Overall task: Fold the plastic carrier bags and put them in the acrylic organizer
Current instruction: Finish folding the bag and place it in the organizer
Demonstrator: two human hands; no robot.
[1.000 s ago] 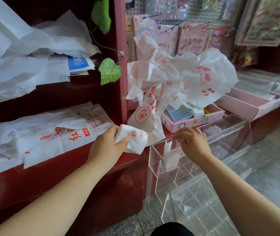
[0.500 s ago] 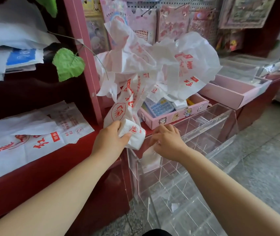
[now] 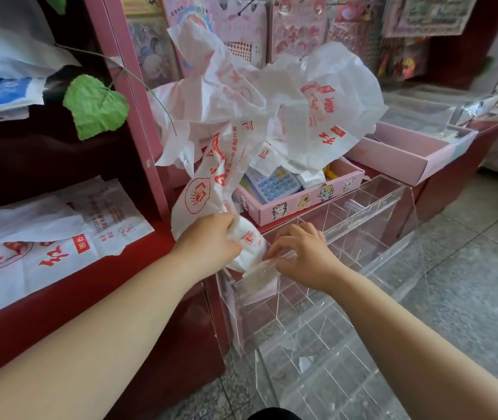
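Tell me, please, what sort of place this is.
Likely a gift or stationery shop: pink packaged goods hang on a white pegboard above pink cardboard trays and printed white plastic carrier bags.

Crinkled thin plastic bags [image 3: 272, 95]; clear glossy acrylic organizer [image 3: 363, 225]; speckled stone floor [image 3: 469, 283].

Both forearms reach forward, left grip [image 3: 208, 241] curled tight, right grip [image 3: 302, 256] palm-down, fingers bent.

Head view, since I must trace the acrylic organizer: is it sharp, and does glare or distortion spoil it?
Head view: acrylic organizer edges show as pale lines, no strong glare; lines bend toward the frame borders; the far right is overexposed and soft.
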